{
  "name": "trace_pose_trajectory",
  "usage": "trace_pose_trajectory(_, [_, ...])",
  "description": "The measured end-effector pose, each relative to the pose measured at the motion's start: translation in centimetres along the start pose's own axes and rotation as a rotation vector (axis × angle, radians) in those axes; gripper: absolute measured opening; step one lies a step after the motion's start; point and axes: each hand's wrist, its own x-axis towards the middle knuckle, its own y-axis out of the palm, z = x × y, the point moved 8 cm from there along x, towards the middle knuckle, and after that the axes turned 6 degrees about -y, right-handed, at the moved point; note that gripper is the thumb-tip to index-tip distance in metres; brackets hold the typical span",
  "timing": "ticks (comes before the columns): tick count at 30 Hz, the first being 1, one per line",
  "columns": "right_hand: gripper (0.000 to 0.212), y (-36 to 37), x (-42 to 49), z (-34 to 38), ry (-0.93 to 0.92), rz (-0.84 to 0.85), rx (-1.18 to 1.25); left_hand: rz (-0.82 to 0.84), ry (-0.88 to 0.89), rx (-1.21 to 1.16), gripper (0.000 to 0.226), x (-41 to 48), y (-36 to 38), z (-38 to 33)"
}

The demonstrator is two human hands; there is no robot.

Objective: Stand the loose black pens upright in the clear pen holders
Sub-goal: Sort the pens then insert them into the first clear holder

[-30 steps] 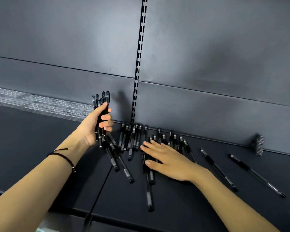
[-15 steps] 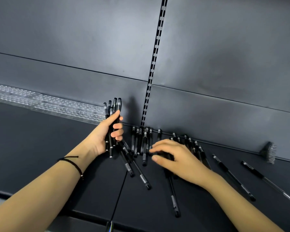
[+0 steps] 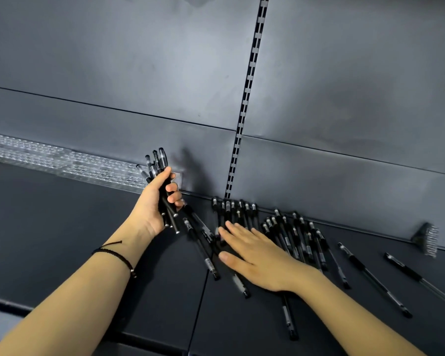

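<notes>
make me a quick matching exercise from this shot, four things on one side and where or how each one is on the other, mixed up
Things:
1. left hand
2. right hand
3. holders
4. bracelet

Place or state:
A. far left, at the back
B. flat on loose pens
C. thin, black, worn
D. grips a pen bundle

Pairs: 1-D, 2-B, 3-A, 4-C
</notes>
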Motion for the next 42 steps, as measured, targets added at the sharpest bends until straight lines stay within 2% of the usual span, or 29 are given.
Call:
trace_pose_trajectory(3, [0.062,-0.5,-0.6,-0.4,0.008,-0.067,0.028,-0.022,-0.005,-0.005,0.025,0.1,-0.3,0.1])
trace_pose_trajectory(7, [0.055,-2.8,-0.9,-1.1,0.071,-0.342,0.161,0.020,-0.045,0.009,0.024,0.0,0.3,1.0])
trace_pose_trajectory(10, [0.027,-3.6,-0.7,-2.2,0.124,-0.501,0.241,0.057,-0.083,0.046,0.025,-0.2,1.0,1.8])
trace_pose_trajectory(12, [0.008,-3.8,-0.7,-2.7,0.168,-0.554,0.289,0.076,-0.100,0.066,0.025,-0.3,1.4,2.2])
trace_pose_trajectory(13, [0.006,-3.9,-0.8,-2.8,0.187,-0.563,0.303,0.081,-0.103,0.077,0.024,-0.4,1.5,2.3])
trace_pose_trajectory(18, [0.017,-4.0,-1.2,-2.7,0.231,-0.590,0.215,0.071,-0.104,0.081,0.024,-0.4,1.3,2.1])
trace_pose_trajectory(21, [0.029,-4.0,-1.2,-2.6,0.288,-0.547,0.057,0.061,-0.104,0.083,0.024,-0.3,1.1,2.1])
trace_pose_trajectory(24, [0.030,-4.3,-1.0,-2.7,0.346,-0.530,0.002,0.060,-0.114,0.085,0.024,-0.2,1.3,2.3])
trace_pose_trajectory(27, [0.024,-4.3,-1.4,-3.3,0.402,-0.573,0.096,0.062,-0.131,0.087,0.025,-0.6,1.6,2.6])
trace_pose_trajectory(32, [0.020,-5.0,-3.2,-5.1,0.438,-0.856,0.530,-0.066,-0.152,-0.003,0.025,-1.1,1.1,3.5])
trace_pose_trajectory(36, [0.014,-5.0,-3.4,-4.9,0.384,-0.989,0.783,-0.136,-0.201,-0.113,0.036,-1.7,1.6,5.0])
trace_pose_trajectory(39, [0.013,-4.6,-2.8,-3.7,0.309,-0.981,0.848,-0.080,-0.253,-0.018,0.037,-1.9,2.5,6.6])
trace_pose_trajectory(42, [0.014,-4.0,-2.1,-2.7,0.250,-0.894,0.818,0.012,-0.283,0.089,0.035,-2.0,3.4,7.4])
